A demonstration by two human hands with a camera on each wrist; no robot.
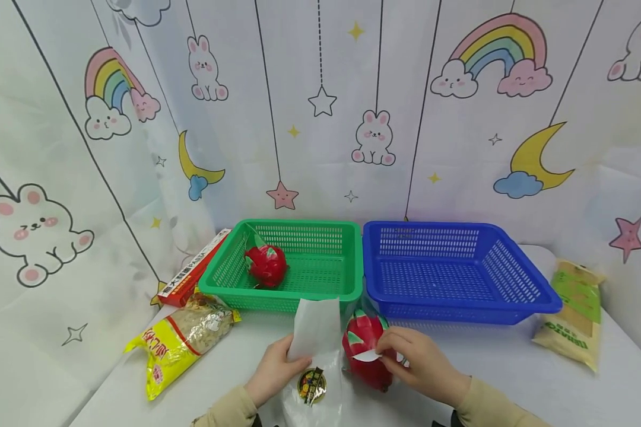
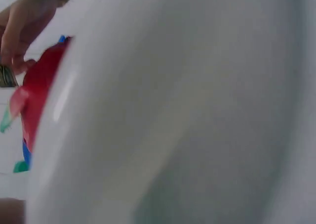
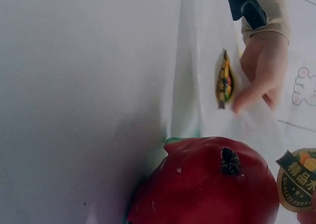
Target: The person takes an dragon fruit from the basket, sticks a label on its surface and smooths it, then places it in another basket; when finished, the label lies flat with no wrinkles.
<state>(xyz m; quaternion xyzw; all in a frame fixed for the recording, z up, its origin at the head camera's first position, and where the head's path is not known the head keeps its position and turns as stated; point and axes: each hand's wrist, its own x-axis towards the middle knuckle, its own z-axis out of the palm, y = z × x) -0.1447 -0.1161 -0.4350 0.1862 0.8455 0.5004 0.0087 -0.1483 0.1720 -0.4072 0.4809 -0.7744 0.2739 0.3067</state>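
Note:
My left hand [image 1: 275, 369] grips a white strip of sticker paper [image 1: 316, 332] by its left edge, thumb across the front. One round black-and-gold fruit label shows on the strip. My right hand [image 1: 424, 363] pinches a loose round sticker [image 3: 296, 184], its white back turned up in the head view. Beneath that sticker, a red dragon fruit [image 1: 371, 375] with green-tipped scales lies on the table between my hands. In the right wrist view the fruit's dark stem end faces the camera. The blurred strip fills most of the left wrist view.
Behind my hands stand a green basket [image 1: 283, 303] holding another dragon fruit [image 1: 267, 265], and a blue basket [image 1: 459, 309]. To the left lie a yellow-ended clear food bag [image 1: 184, 341] and a red pasta box [image 1: 192, 273]. A green-and-tan packet [image 1: 571, 314] lies at right.

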